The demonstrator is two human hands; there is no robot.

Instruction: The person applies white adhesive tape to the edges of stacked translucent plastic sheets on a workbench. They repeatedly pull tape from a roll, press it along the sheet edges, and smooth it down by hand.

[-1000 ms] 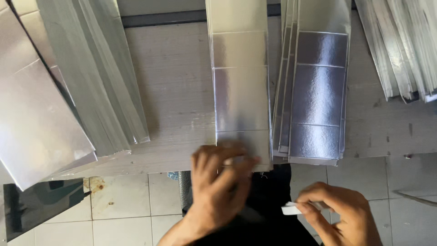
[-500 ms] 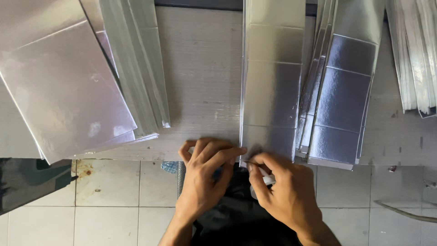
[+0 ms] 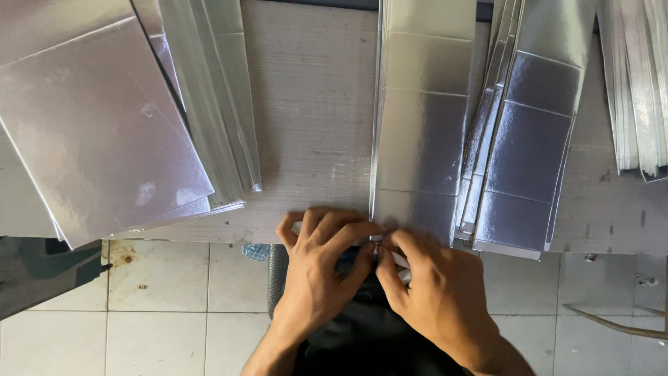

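Observation:
A long silver foil-faced card strip (image 3: 421,118), creased into panels, lies on the grey wooden table (image 3: 313,125) and runs away from me. My left hand (image 3: 320,268) and my right hand (image 3: 435,292) meet at its near end by the table edge. Fingertips of both hands pinch a small white strip (image 3: 393,256) against the card's near edge. Most of the white strip is hidden under my fingers.
A fanned stack of the same creased silver strips (image 3: 529,139) lies just right of the card. More silver sheets (image 3: 640,83) sit at the far right. Large silver sheets (image 3: 97,132) and narrow folded ones (image 3: 209,104) lie at the left. Tiled floor (image 3: 160,299) shows below the table edge.
My right hand, holding the white strip off to the right, has come in to the card's near end beside my left hand. The view has shifted left and closer.

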